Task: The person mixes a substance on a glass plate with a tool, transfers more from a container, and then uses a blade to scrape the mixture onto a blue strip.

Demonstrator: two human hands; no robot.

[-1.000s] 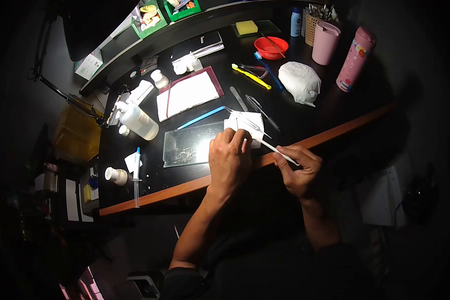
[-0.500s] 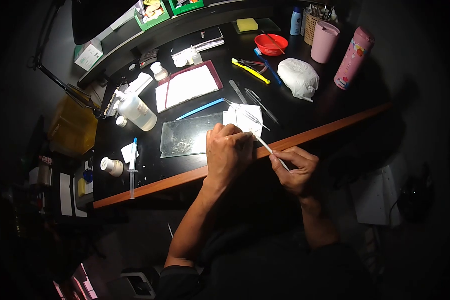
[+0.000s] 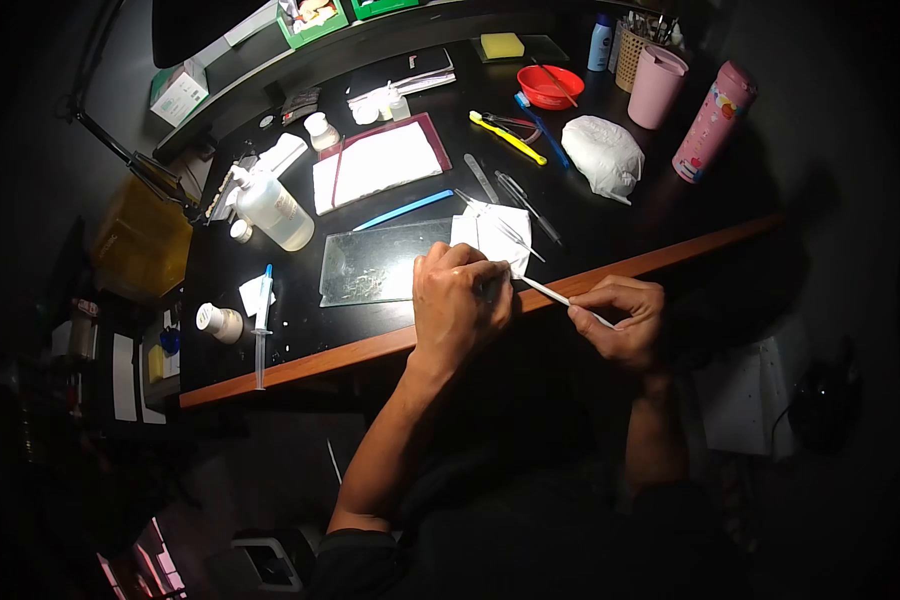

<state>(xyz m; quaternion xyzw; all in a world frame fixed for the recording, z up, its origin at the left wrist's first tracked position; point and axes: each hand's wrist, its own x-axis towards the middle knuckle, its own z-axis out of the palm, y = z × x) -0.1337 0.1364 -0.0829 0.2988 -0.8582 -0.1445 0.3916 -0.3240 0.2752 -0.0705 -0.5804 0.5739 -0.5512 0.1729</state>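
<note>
My right hand (image 3: 622, 318) pinches a thin white stick (image 3: 548, 291) near its lower right end. The stick's other end reaches my left hand (image 3: 460, 298), whose fingers are curled over something I cannot make out. Both hands are at the desk's wooden front edge. Just behind my left hand lie a white paper sheet (image 3: 490, 232) with a metal tool across it and a glass plate (image 3: 370, 270). A blue-handled tool (image 3: 402, 210) rests beyond the glass.
Left are a clear pump bottle (image 3: 275, 212), a syringe (image 3: 262, 330) and a small jar (image 3: 220, 323). Behind lie a white pad (image 3: 380, 165), a yellow toothbrush (image 3: 508, 138), a wrapped white bundle (image 3: 603, 158) and a red bowl (image 3: 550, 88). A pink flask (image 3: 713, 125) stands right.
My right hand has moved a little to the right, and the stick now lies at a flatter angle. My left hand has barely moved.
</note>
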